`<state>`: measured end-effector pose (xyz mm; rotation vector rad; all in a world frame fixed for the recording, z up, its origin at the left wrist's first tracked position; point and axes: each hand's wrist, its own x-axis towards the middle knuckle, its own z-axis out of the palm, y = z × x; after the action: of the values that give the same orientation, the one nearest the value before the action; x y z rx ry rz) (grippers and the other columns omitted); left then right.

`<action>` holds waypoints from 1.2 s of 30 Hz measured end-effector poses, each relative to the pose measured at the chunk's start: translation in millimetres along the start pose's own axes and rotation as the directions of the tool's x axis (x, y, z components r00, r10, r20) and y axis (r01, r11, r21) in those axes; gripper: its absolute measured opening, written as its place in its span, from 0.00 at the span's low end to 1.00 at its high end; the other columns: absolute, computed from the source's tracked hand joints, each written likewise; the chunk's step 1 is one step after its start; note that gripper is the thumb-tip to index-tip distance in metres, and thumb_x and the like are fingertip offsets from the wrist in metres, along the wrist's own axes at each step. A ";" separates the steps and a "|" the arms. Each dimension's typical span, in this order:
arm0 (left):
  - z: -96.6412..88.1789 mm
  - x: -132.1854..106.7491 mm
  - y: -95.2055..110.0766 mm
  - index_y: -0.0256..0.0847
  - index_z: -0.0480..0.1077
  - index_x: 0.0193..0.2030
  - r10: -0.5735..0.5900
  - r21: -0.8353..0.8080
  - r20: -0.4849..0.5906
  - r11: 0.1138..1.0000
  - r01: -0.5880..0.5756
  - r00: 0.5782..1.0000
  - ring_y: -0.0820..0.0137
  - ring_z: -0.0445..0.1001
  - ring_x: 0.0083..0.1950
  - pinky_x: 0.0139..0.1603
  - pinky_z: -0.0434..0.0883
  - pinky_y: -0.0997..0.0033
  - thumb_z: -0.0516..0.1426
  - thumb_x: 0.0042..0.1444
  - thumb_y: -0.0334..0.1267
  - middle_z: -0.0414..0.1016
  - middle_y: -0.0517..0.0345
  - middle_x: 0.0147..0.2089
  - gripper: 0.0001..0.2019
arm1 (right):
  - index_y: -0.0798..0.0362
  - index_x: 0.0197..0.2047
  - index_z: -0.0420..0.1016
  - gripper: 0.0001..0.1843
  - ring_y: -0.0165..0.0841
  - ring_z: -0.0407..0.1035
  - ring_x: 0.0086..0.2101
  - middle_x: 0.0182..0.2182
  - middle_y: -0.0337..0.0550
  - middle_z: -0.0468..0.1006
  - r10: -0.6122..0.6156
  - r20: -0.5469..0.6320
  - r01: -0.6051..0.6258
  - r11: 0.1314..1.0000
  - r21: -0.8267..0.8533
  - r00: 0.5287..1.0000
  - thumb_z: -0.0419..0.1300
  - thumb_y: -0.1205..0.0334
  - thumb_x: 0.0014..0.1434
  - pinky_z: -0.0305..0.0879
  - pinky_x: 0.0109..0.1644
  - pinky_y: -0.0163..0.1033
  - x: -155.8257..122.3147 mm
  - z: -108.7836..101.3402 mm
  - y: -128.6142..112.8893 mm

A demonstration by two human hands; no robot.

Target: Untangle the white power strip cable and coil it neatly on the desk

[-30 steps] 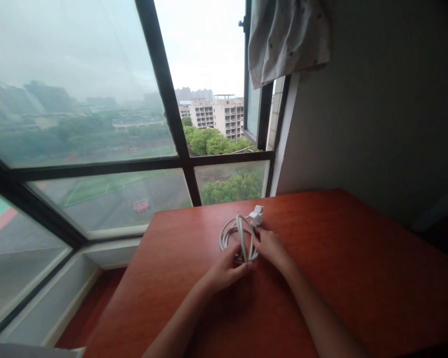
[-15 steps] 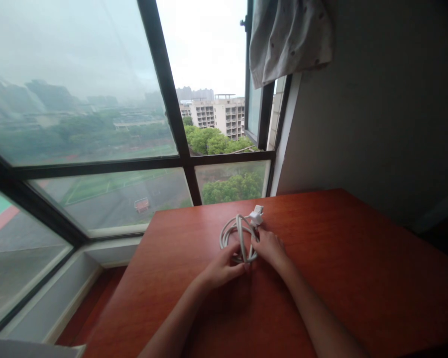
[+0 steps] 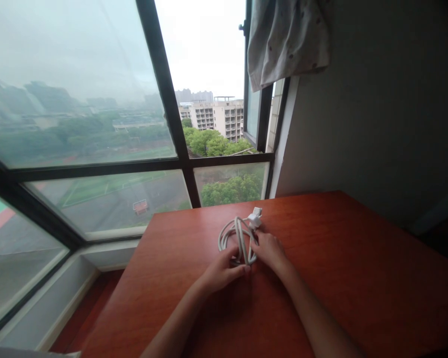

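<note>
A coiled white cable (image 3: pixel 239 233) lies on the reddish-brown wooden table (image 3: pixel 321 238), several loops together. At the coil's far right end sits a white plug (image 3: pixel 255 218). My left hand (image 3: pixel 224 268) is closed around the near left side of the loops, thumb in front and fingers partly hidden behind the cable. On the right side, close below the plug, my right hand (image 3: pixel 269 248) pinches the coil with its fingertips. What exactly lies between those fingertips is partly hidden.
Beyond the table is a dark-framed window (image 3: pixel 186 161), with one pane swung outward. A patterned curtain (image 3: pixel 289 44) hangs at the upper right, beside a plain wall (image 3: pixel 369 114). The table's left edge drops to a reddish floor (image 3: pixel 85 308).
The view has shifted very slightly. Both hands keep their hold on the coiled cable, with hardly any movement of fingers or loops.
</note>
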<state>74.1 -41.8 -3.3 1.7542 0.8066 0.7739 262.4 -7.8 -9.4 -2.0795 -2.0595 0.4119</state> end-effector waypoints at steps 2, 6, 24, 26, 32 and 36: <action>0.4 0.6 0.3 0.36 0.71 0.47 0.000 0.018 -0.012 1.000 0.000 1.000 0.68 0.68 0.38 0.39 0.66 0.71 0.61 0.54 0.47 0.71 0.55 0.38 0.19 | 0.49 0.51 0.73 0.19 0.46 0.75 0.41 0.40 0.54 0.81 -0.002 0.003 0.002 1.000 0.001 1.000 0.49 0.53 0.63 0.64 0.42 0.42 0.1 -0.1 0.3; 1.4 2.4 -1.4 0.35 0.70 0.35 0.035 0.134 -0.112 0.991 -0.019 0.993 0.73 0.63 0.31 0.31 0.62 0.74 0.62 0.52 0.47 0.67 0.59 0.30 0.15 | 0.48 0.50 0.73 0.17 0.44 0.75 0.41 0.40 0.50 0.81 -0.033 0.006 0.033 0.998 0.048 0.999 0.50 0.52 0.63 0.62 0.41 0.39 1.8 1.4 1.2; -14.2 4.9 4.0 0.37 0.61 0.28 -0.061 -0.187 -0.329 0.982 -0.002 0.942 0.77 0.57 0.27 0.27 0.56 0.77 0.66 0.46 0.45 0.59 0.65 0.26 0.19 | 0.46 0.47 0.75 0.16 0.39 0.74 0.41 0.40 0.46 0.81 -0.059 -0.048 0.064 0.991 0.114 0.997 0.49 0.57 0.64 0.58 0.38 0.36 -0.3 -4.5 4.0; -14.4 4.7 5.5 0.37 0.62 0.28 -0.062 -0.200 -0.320 0.980 -0.004 0.945 0.77 0.58 0.27 0.28 0.57 0.77 0.66 0.46 0.45 0.59 0.65 0.26 0.19 | 0.46 0.47 0.75 0.15 0.39 0.75 0.40 0.40 0.47 0.81 -0.045 -0.040 0.048 0.995 0.085 0.998 0.49 0.57 0.64 0.58 0.38 0.36 -0.6 -5.2 3.9; -15.3 4.1 6.1 0.37 0.62 0.29 -0.069 -0.218 -0.308 0.976 0.000 0.949 0.77 0.58 0.27 0.27 0.56 0.77 0.66 0.47 0.45 0.59 0.65 0.26 0.19 | 0.46 0.47 0.74 0.15 0.41 0.75 0.40 0.39 0.48 0.81 -0.018 -0.044 0.020 0.998 0.053 0.999 0.49 0.55 0.64 0.58 0.36 0.38 -0.7 -6.8 4.0; -17.0 3.5 4.9 0.37 0.61 0.29 -0.080 -0.215 -0.297 0.976 0.015 0.951 0.77 0.57 0.27 0.28 0.56 0.76 0.66 0.47 0.46 0.59 0.65 0.26 0.19 | 0.45 0.49 0.73 0.16 0.41 0.75 0.40 0.40 0.48 0.81 0.022 -0.063 -0.018 0.998 0.062 0.998 0.48 0.55 0.64 0.59 0.37 0.38 -0.1 -7.9 6.0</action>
<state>63.1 -31.4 6.6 1.4399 0.9312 1.0744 270.6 -7.4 -3.9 -2.0518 -1.9669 0.4022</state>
